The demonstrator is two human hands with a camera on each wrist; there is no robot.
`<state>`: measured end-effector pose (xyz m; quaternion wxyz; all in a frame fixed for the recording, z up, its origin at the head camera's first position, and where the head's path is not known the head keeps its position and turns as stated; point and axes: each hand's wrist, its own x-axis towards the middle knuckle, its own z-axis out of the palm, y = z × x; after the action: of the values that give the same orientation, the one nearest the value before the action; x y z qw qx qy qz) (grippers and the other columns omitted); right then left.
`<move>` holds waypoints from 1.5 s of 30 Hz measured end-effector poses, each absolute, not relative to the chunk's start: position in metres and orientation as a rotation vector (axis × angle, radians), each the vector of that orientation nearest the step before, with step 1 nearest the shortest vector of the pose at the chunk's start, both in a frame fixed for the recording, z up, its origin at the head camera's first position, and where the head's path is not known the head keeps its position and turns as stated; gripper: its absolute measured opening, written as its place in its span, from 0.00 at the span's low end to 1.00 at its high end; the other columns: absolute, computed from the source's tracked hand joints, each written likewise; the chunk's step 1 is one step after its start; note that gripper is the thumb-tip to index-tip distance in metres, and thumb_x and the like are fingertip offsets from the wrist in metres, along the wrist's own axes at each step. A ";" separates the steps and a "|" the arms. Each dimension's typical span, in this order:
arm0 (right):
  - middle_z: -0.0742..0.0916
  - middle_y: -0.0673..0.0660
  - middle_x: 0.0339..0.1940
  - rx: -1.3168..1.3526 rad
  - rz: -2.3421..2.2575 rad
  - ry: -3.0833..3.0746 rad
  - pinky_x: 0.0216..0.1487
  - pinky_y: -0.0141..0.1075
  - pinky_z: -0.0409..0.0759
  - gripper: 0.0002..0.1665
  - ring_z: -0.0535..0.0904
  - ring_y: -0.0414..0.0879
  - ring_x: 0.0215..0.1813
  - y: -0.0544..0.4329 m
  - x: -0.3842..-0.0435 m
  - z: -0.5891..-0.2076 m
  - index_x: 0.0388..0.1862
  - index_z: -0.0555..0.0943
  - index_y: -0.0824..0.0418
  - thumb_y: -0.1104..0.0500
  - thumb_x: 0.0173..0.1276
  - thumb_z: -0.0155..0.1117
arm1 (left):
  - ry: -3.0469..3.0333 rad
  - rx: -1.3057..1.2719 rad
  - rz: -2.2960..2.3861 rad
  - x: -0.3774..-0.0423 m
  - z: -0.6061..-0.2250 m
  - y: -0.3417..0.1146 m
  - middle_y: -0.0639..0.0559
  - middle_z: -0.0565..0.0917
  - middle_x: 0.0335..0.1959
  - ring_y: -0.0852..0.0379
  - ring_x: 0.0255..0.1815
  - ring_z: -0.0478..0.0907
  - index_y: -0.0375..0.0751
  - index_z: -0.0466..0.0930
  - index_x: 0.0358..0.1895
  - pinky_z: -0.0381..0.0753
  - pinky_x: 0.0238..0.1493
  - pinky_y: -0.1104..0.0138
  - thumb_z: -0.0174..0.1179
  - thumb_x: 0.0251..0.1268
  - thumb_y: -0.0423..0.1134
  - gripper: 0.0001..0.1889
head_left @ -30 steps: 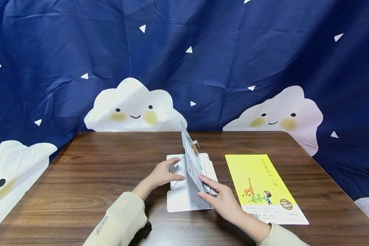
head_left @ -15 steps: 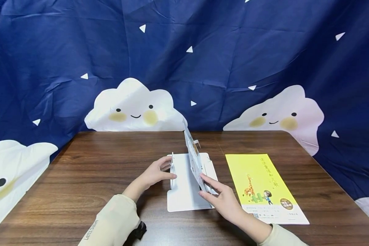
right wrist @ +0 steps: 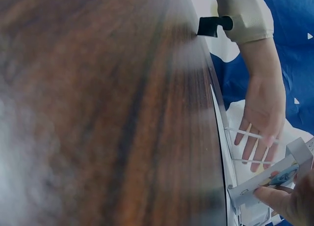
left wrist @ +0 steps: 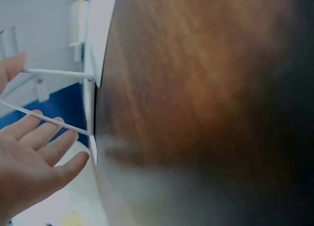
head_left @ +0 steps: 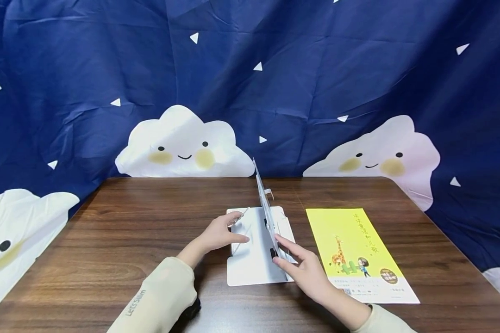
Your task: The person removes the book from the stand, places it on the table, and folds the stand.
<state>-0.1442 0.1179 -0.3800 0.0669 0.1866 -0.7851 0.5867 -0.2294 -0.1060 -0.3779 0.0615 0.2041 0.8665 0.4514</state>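
The person's left hand [head_left: 216, 233] is spread wide, fingers and thumb about the wire loop [left wrist: 59, 72] and touching it, at the left side of the base [head_left: 252, 270]. The right hand [head_left: 306, 273], on the base's right, holds the near end of the panel [head_left: 266, 206]. The panel rises steeply over the base; seen edge-on, its long axis seems to run away from the person. Right of the base lies the yellow book [head_left: 346, 231].

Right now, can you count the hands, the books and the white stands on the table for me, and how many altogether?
Left hand and right hand: 2
Yellow book: 1
White stand: 1
Total: 4
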 end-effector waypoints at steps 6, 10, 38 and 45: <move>0.75 0.58 0.53 0.578 1.795 -2.343 0.53 0.39 0.65 0.25 0.69 0.46 0.54 0.118 -0.143 -0.380 0.54 0.73 0.59 0.61 0.55 0.63 | 2.794 0.668 1.053 -0.231 -0.376 -0.089 0.42 0.72 0.51 0.49 0.53 0.67 0.34 0.67 0.55 0.65 0.53 0.60 0.66 0.39 0.48 0.36; 0.75 0.58 0.53 0.578 1.805 -2.330 0.52 0.40 0.65 0.25 0.69 0.47 0.54 0.119 -0.142 -0.382 0.54 0.72 0.59 0.61 0.55 0.62 | 2.823 0.689 0.953 -0.232 -0.378 -0.081 0.42 0.73 0.51 0.50 0.53 0.67 0.34 0.67 0.55 0.64 0.54 0.61 0.66 0.40 0.48 0.36; 0.74 0.58 0.54 0.604 1.800 -2.310 0.53 0.37 0.65 0.25 0.69 0.47 0.54 0.123 -0.144 -0.384 0.55 0.71 0.62 0.61 0.57 0.61 | 2.983 0.757 0.308 -0.224 -0.390 -0.060 0.40 0.63 0.59 0.43 0.60 0.56 0.34 0.64 0.57 0.57 0.56 0.51 0.57 0.49 0.57 0.36; 0.74 0.59 0.54 0.596 1.813 -2.304 0.52 0.38 0.66 0.25 0.69 0.48 0.54 0.123 -0.145 -0.384 0.55 0.71 0.63 0.62 0.56 0.61 | 2.971 0.742 0.302 -0.224 -0.390 -0.059 0.39 0.63 0.59 0.43 0.60 0.56 0.34 0.63 0.58 0.57 0.57 0.51 0.56 0.50 0.57 0.36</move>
<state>-0.1447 0.1230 -0.3842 0.0748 0.1986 -0.7679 0.6044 -0.2237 -0.0592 -0.3901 0.0322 0.2411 0.9650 0.0982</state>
